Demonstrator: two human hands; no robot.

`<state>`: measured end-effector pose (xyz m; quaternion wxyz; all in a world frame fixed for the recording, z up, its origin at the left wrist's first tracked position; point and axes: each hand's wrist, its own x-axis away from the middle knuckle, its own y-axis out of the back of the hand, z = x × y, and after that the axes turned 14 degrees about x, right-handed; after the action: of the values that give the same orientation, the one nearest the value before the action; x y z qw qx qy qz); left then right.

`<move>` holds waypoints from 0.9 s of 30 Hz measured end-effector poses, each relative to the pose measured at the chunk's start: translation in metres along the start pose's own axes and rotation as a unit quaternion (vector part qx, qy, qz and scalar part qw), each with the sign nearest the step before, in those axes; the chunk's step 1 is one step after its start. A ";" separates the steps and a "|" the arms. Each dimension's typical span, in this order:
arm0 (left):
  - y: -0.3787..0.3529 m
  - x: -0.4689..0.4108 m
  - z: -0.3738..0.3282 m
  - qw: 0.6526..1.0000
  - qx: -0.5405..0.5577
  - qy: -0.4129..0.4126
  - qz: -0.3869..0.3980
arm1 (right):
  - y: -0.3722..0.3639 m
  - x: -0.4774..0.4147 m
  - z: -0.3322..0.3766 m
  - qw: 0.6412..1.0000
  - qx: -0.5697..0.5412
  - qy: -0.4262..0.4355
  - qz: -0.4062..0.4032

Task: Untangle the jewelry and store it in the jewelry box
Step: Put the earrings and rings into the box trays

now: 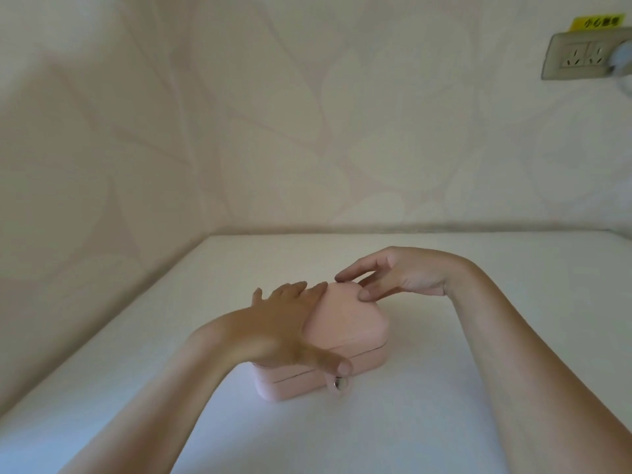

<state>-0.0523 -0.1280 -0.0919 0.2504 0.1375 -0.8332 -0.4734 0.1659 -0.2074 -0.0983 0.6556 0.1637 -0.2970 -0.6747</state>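
A pink jewelry box [345, 331] stands closed on the white table, its metal snap clasp [340, 384] facing me. My left hand [284, 323] lies flat over the left part of the lid, fingers straight toward the far edge, thumb stretched down to the front just above the clasp. My right hand [386, 277] hovers at the far right corner of the lid, fingers relaxed, thumb tip and a fingertip touching the lid. No jewelry is visible.
The white table [478, 371] runs into a corner, with patterned walls at the left and behind. A wall socket [581, 59] with a yellow label sits at the upper right.
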 end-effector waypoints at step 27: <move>-0.019 -0.016 -0.004 0.993 -0.099 -0.006 -0.056 | -0.006 -0.004 -0.001 1.000 -0.027 0.002 0.007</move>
<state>-0.0366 -0.1338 -0.1112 0.2308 0.1560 -0.7745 -0.5679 0.1620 -0.2041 -0.1030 0.6653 0.1451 -0.2786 -0.6773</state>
